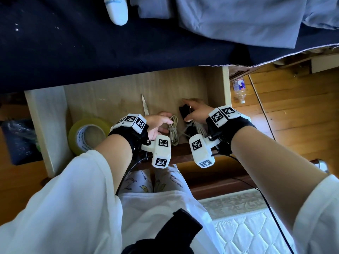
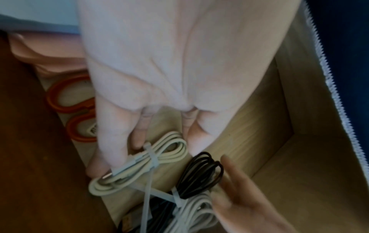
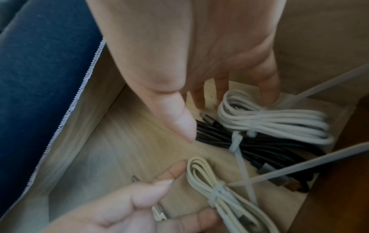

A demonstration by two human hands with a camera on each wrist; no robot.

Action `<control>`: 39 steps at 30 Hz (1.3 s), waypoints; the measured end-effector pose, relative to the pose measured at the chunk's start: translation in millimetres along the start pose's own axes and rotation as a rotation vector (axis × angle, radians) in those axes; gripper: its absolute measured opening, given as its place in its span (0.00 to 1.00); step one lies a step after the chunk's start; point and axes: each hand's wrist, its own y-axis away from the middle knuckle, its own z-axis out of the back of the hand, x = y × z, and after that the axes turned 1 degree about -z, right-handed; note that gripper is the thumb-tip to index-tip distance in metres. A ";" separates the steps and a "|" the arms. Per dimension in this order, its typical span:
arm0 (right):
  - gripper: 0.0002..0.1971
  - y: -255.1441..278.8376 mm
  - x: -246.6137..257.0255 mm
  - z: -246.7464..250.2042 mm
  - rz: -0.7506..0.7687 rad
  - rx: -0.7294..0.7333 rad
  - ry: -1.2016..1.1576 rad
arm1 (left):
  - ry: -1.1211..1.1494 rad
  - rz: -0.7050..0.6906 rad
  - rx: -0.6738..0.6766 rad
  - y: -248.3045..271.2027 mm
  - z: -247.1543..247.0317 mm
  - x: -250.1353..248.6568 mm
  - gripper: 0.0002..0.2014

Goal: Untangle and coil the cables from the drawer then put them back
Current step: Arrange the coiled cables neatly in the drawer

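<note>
The wooden drawer (image 1: 128,85) stands pulled open. Three coiled cables lie at its front right, each bound by a zip tie. My left hand (image 1: 166,122) rests its fingers (image 2: 111,149) on the plug end of the cream coil (image 2: 139,162), thumb apart from it. To the right lies the black coil (image 3: 259,146), with the white coil (image 3: 275,124) beside and partly over it. My right hand (image 3: 199,47) hovers above these two, fingers spread and straight. One fingertip (image 3: 269,94) touches the white coil. Long zip-tie tails cross between the coils.
Scissors (image 1: 145,105) with orange handles (image 2: 69,102) lie left of the cream coil. A roll of yellow tape (image 1: 88,132) sits at the drawer's front left. Dark blue cloth (image 1: 110,52) overhangs the back of the drawer. A plastic bottle (image 1: 239,90) lies on the floor.
</note>
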 end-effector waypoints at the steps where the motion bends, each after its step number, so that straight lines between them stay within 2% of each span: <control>1: 0.39 2.0 -1.1 0.3 -0.014 0.008 -0.021 | 0.005 0.001 0.000 -0.4 0.5 1.0 0.14; 6: 0.38 9.8 -4.5 6.6 -0.073 0.029 -0.131 | -0.006 -0.005 0.007 1.0 -2.1 -1.3 0.13; 10: 0.20 17.3 3.7 6.3 -0.172 0.035 0.149 | 0.000 -0.009 0.013 5.1 -3.5 -1.8 0.14; 17: 0.18 19.0 5.3 -0.5 -0.147 -0.012 0.359 | 0.008 -0.039 -0.021 7.6 -5.0 -0.4 0.18; 22: 0.20 31.9 4.3 5.9 -0.111 -0.131 -0.067 | 0.007 -0.100 -0.036 31.6 -0.7 -2.8 0.19; 24: 0.18 43.9 11.2 6.1 -0.012 -0.177 -0.278 | 0.041 -0.197 -0.040 50.1 3.9 -5.9 0.18; 27: 0.13 76.8 21.6 -4.6 0.135 -0.159 -0.690 | 0.093 -0.379 -0.109 86.3 11.2 -5.7 0.09; 29: 0.07 93.3 26.2 -17.4 0.217 -0.184 -0.805 | 0.124 -0.485 -0.168 107.4 16.0 3.7 0.09; 32: 0.08 113.8 33.0 -48.2 0.325 -0.259 -0.848 | 0.138 -0.595 -0.185 134.8 27.6 35.3 0.11; 34: 0.08 121.7 34.6 -69.3 0.350 -0.279 -0.828 | 0.161 -0.617 -0.194 143.3 36.0 59.8 0.12; 37: 0.09 134.0 34.8 -104.2 0.329 -0.256 -0.769 | 0.193 -0.598 -0.234 150.6 49.3 100.0 0.12; 39: 0.14 138.9 31.9 -120.2 0.278 -0.181 -0.675 | 0.158 -0.528 -0.219 153.3 56.4 122.6 0.13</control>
